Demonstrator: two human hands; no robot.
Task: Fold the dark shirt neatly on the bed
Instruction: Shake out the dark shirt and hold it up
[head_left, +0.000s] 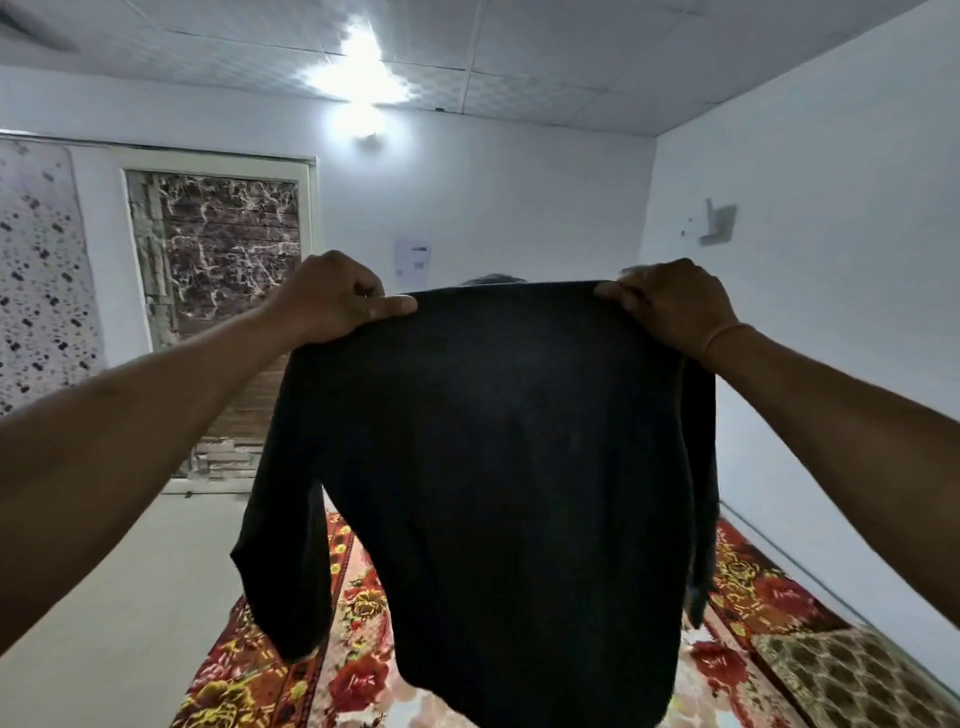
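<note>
The dark shirt hangs in the air in front of me, spread flat with its back toward the camera. My left hand pinches its left shoulder, and my right hand pinches its right shoulder. One long sleeve dangles down the left side; the other hangs along the right edge. The hem drops out of the bottom of the view. Below the shirt lies the bed, covered in a red and yellow floral spread, mostly hidden by the fabric.
A brown patterned pillow lies at the bed's right, against the white wall. A bare grey floor runs along the left. A marbled door and a spotted mattress stand at the far wall.
</note>
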